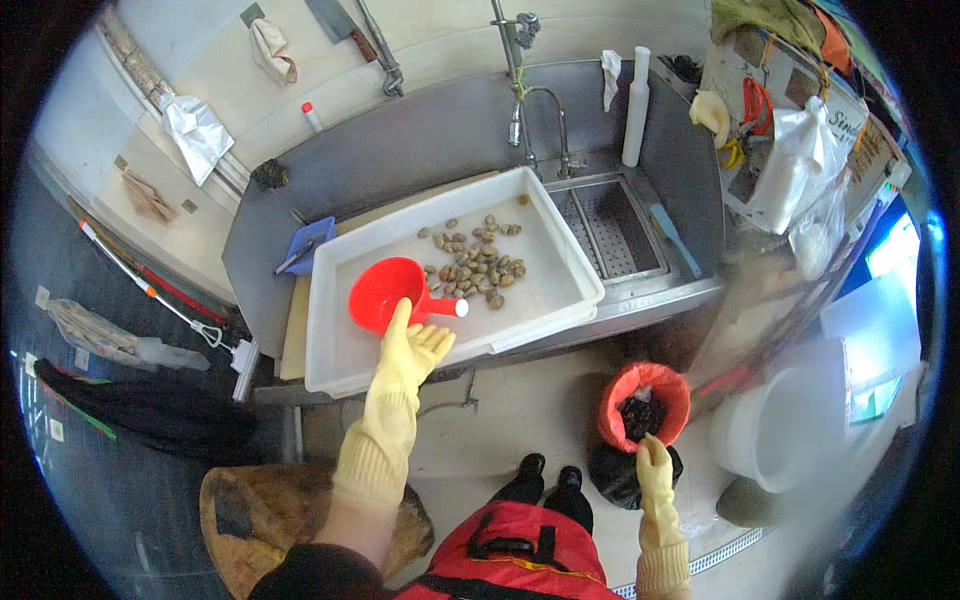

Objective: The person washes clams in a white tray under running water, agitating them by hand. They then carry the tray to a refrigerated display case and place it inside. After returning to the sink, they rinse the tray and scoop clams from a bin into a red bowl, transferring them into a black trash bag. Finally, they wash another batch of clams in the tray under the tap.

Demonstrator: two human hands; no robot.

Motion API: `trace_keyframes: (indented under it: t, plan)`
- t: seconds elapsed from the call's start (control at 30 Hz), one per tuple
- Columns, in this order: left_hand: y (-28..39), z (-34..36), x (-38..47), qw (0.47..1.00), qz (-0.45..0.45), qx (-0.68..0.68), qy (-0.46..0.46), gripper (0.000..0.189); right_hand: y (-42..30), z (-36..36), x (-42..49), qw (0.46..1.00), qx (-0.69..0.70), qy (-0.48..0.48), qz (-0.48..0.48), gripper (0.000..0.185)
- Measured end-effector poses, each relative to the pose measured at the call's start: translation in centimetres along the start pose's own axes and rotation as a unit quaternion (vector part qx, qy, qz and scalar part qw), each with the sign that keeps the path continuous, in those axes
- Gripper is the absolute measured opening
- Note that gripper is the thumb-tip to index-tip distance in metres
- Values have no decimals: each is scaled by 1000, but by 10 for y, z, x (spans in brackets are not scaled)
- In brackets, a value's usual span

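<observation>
In a yellow rubber glove, my left hand [409, 345] is palm up over the near side of a white plastic tray [551, 328]. Its thumb overlaps the bowl of a red plastic dipper [375, 289], whose white-tipped handle points right. The fingers lie in front of the dipper, apart from the thumb; whether the thumb touches it I cannot tell. Many clams [480, 270] lie loose on the tray's floor. My right hand [654, 465], also gloved, pinches the near rim of a red bag [670, 375] with dark contents [640, 416], too small to identify.
The tray stands on a steel sink unit [442, 116] beside a perforated basin [611, 225] and a blue-handled tool [675, 238]. A blue basket [311, 238] is at its left. Below are a wooden block [247, 551], a black bag [611, 480] and a white tub [731, 427].
</observation>
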State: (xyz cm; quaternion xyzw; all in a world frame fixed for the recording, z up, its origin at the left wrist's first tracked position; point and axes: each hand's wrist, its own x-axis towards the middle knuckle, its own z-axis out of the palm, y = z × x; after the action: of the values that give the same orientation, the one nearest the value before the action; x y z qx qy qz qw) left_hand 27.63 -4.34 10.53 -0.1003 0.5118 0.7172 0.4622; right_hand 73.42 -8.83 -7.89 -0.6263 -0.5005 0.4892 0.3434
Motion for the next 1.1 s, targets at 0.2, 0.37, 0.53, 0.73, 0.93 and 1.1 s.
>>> trace_keyframes:
  t: [0.2, 0.37, 0.53, 0.73, 0.93, 1.1]
  plan:
    - [-24, 10, 84, 974, -60, -200, -87, 51, -202, 120, 40, 980, -15, -93, -178, 38]
    - [-4, 11, 23, 990, -10, -40, -136, 34, -252, 137, 26, 967, 59, -145, -200, 41]
    - [-35, 5, -109, 899, -48, 278, -334, 44, -213, 98, -16, 964, 153, -191, -105, 46]
    - [-176, -22, -171, 719, -270, 480, -424, 24, -143, 14, -88, 844, 352, -315, 253, 43]
    - [-320, -44, -176, 339, -266, 688, -584, 50, 31, -31, -165, 825, 478, -64, 293, 37]
    - [-470, -66, -130, 351, -482, 635, -491, 70, 166, -43, -203, 742, 521, 193, 374, 24]
